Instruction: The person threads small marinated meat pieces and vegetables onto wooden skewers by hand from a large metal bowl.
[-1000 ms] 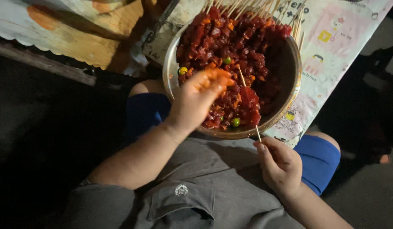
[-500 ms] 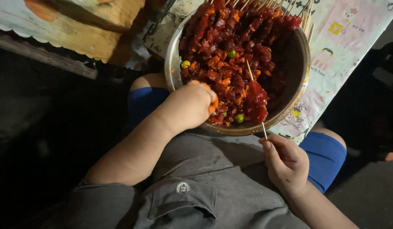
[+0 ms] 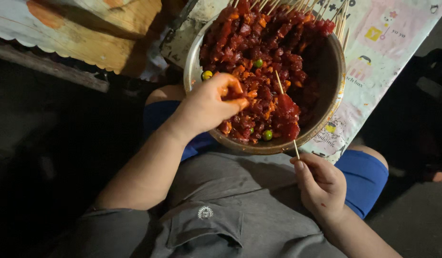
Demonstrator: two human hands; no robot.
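One metal bowl (image 3: pixel 336 81) holds red marinated meat (image 3: pixel 264 57) and skewers (image 3: pixel 297 5).

Dull scuffed metal bowl (image 3: pixel 333 71), glossy wet red meat (image 3: pixel 273 57), thin wooden skewer (image 3: pixel 289 119), matt grey cloth shirt (image 3: pixel 216 200)

left hand (image 3: pixel 209 105) digs into meat bowl (image 3: pixel 333 71); right hand (image 3: pixel 321 186) grips skewer (image 3: pixel 288 119).

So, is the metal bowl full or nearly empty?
Full. The metal bowl is heaped with red meat pieces up to its rim; the left hand reaches into them.
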